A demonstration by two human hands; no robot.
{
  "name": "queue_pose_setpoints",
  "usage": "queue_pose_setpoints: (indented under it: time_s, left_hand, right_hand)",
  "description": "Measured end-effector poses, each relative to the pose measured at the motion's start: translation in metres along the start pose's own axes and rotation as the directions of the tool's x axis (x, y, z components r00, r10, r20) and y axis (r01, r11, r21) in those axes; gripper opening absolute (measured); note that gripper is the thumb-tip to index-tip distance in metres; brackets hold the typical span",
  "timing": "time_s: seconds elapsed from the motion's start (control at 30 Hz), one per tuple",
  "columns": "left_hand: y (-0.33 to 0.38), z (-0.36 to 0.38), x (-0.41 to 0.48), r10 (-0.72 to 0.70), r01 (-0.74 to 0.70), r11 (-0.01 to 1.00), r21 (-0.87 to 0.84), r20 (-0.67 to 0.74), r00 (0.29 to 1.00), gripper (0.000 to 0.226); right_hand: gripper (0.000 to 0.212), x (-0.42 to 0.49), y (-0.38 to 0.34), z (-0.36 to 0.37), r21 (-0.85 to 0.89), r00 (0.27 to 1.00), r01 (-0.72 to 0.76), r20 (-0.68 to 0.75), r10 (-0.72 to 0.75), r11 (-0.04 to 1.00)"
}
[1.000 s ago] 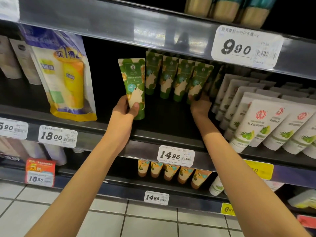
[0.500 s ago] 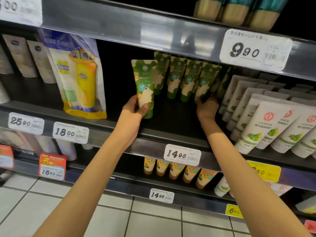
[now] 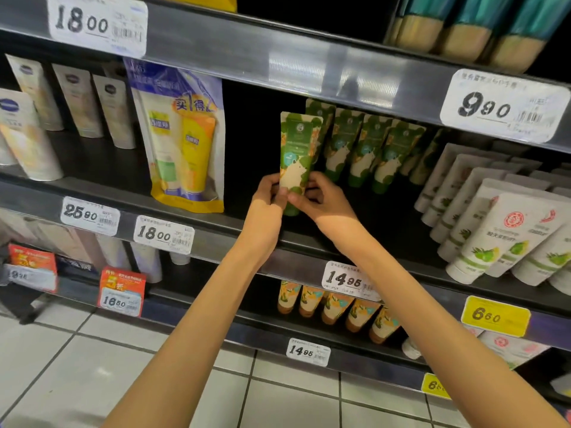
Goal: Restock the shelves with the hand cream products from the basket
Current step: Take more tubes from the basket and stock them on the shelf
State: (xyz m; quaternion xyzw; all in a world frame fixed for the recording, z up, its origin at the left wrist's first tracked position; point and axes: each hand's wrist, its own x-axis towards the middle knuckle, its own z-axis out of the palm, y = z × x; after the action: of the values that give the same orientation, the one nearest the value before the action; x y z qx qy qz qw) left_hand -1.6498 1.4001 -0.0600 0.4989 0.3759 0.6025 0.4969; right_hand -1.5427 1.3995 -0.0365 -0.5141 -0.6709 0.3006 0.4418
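**Q:** Hands first. What do they hold?
**A:** My left hand (image 3: 267, 196) and right hand (image 3: 321, 200) both pinch the lower end of one green hand cream tube (image 3: 297, 149). The fingers are curled on its side edges just above the cap, so neither hand is free.

**Q:** Where does the tube stand?
**A:** Upright, cap down and crimped end up, at the front left of the row of matching green tubes (image 3: 361, 149) on the middle shelf (image 3: 386, 220). I cannot tell whether the cap touches the shelf board, because the dark surface gives no clear line.

**Q:** How will it handle?
**A:** I judge it light, with a soft wall that dents under a hard squeeze and a glossy skin that may slip. The cap looks like the stiffest part. I would hold it low, near the cap, with a light pinch across the narrow edges, as shown. The weight probably sits low there, so the tube should tip less.

**Q:** And further out?
**A:** The row stands just to the right, with white tubes (image 3: 494, 230) beyond it and a yellow refill pouch (image 3: 185, 143) well to the left. A knock could topple the row. The 14.95 price tag (image 3: 349, 279) sits on the rail below. The basket is not in view.
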Motion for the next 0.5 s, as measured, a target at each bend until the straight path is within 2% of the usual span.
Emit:
queue_pose_setpoints:
  time_s: [0.1,0.23,0.5]
  left_hand:
    - [0.001,0.001,0.0,0.012,-0.013,0.998,-0.059,-0.014,1.0,0.034]
    - [0.0,0.003,0.0,0.023,-0.044,0.993,-0.11,-0.188,0.982,0.026]
    - [0.002,0.003,-0.002,-0.036,0.001,0.985,-0.171,-0.205,0.978,0.023]
  right_hand:
    - [0.035,0.006,0.01,-0.003,-0.041,1.0,-0.022,-0.004,0.022,0.999]
    - [0.039,0.017,0.025,-0.009,-0.071,0.971,-0.077,-0.234,0.058,0.995]
    - [0.035,0.05,0.034,-0.006,-0.233,0.943,-0.059,-0.332,-0.023,0.971]
